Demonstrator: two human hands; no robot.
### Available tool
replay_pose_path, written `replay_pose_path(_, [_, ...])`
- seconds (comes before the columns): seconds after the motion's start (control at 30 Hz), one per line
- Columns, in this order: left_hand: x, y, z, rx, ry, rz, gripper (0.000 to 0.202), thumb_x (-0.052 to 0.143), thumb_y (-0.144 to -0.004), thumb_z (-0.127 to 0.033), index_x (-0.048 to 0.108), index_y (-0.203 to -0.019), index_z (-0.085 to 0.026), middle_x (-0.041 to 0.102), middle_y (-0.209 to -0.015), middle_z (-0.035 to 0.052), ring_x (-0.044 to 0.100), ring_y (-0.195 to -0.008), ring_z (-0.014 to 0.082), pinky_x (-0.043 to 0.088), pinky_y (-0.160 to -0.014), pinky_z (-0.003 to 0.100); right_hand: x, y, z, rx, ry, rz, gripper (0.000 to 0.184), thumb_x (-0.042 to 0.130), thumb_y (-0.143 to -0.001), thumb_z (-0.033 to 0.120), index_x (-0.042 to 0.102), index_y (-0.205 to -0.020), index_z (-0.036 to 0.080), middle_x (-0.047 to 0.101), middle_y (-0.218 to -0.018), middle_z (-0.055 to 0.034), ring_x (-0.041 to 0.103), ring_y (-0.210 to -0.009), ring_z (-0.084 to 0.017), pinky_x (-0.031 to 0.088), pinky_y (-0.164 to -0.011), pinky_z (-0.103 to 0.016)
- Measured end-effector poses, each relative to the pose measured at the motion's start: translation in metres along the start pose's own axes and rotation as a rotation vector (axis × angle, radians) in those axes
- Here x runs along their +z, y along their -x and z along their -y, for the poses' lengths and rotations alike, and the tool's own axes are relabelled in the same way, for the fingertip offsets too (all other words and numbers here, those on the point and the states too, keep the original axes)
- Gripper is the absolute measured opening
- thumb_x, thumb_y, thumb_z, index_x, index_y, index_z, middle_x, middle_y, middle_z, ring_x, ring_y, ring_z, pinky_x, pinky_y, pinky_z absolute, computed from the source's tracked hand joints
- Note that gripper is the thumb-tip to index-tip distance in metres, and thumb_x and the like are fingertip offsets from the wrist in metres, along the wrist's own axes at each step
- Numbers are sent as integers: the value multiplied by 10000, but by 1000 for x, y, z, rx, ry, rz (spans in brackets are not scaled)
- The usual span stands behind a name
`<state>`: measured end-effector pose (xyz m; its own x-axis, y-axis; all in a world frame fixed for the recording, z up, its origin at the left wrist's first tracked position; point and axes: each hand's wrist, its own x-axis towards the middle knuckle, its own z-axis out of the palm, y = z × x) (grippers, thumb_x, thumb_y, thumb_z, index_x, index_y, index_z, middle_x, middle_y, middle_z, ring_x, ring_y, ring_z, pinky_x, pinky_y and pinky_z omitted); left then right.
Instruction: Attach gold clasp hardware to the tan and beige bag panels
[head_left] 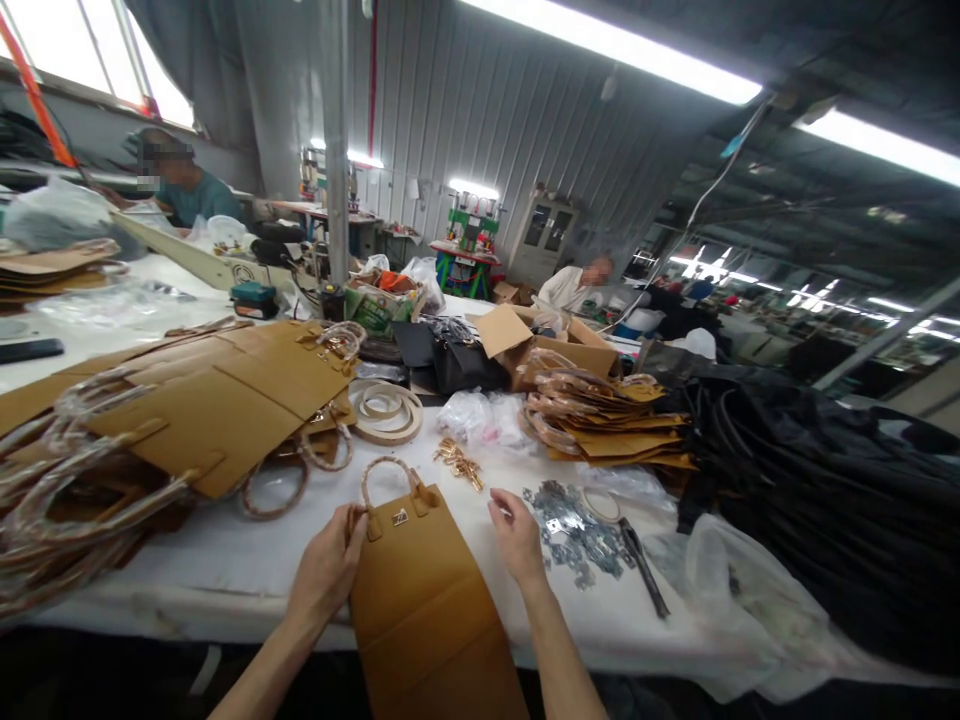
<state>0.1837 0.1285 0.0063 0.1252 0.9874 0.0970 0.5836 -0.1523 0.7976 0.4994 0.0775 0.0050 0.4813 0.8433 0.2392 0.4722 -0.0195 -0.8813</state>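
A brown leather bag panel (427,600) lies in front of me, its lower end hanging over the table's front edge. A wrapped loop handle is fixed at its top, with a small gold metal fitting (400,517) between the handle tabs. My left hand (334,560) pinches the panel's upper left edge beside a handle tab. To the right of the panel and apart from it, my right hand (517,540) is over the table with its fingers loosely curled and parted. Gold hardware pieces (459,462) lie just beyond it, and flat metal plates (574,535) are scattered to its right.
Stacked brown panels with handles (225,390) cover the left side; another stack (607,410) stands back right. A black-handled tool (643,570) lies beside a plastic bag (750,590). Black material (825,500) is heaped far right. Tape rolls (386,410) sit behind. Two people work further back.
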Motion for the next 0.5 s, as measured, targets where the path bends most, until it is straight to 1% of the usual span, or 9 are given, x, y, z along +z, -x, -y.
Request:
replay_pose_path(0.07, [0,-1,1,-16,48,-11,334,445,-989,-526,618,-1094,-261,765,-1110,64,709,-1097,294,498,-950,371,11,-22,-4,-40,88,3,401,586,-914,495,761,-1101,187,742,-1100,-129,690,-950,-265,568,-868,-392])
replay_pose_path(0.13, [-2,-2,2,-26,100,-6,339,459,-987,-527,646,-1079,-260,767,-1092,56,704,-1092,286,490,-955,361,21,-36,-8,-45,139,17,402,622,-876,485,763,-1088,173,725,-1053,-131,678,-878,-260,554,-871,-404])
replay_pose_path(0.2, [-7,-1,-1,-28,149,4,346,457,-994,-519,671,-1059,-255,770,-1053,51,707,-1043,274,486,-930,350,29,-42,-12,-40,201,42,422,686,-818,484,761,-1081,162,700,-1018,-131,659,-836,-264,536,-872,-416])
replay_pose_path(0.27, [-11,0,-4,-28,191,6,358,454,-999,-517,687,-1038,-248,770,-1015,52,705,-1000,266,479,-904,341,33,-45,-19,-56,312,70,412,686,-813,483,754,-1068,166,682,-998,-126,647,-824,-264,522,-861,-411])
replay_pose_path(0.37, [-16,1,-10,-40,237,13,371,459,-997,-522,697,-1030,-239,767,-985,57,697,-973,261,468,-877,329,34,-48,-32,-126,437,92,339,564,-897,435,737,-1036,178,685,-981,-130,641,-852,-265,502,-870,-396])
replay_pose_path(0.43, [-18,1,-12,-55,256,20,380,459,-995,-524,699,-1029,-232,765,-980,58,694,-956,254,466,-868,321,30,-49,-39,-176,481,95,343,508,-924,409,735,-1031,176,703,-981,-148,644,-911,-285,490,-899,-402])
replay_pose_path(0.5, [-19,2,-14,-71,259,27,390,463,-990,-530,702,-1035,-226,767,-969,54,694,-929,247,467,-863,317,23,-48,-41,-180,485,91,378,481,-936,412,734,-1072,166,731,-1003,-168,661,-958,-303,489,-914,-410])
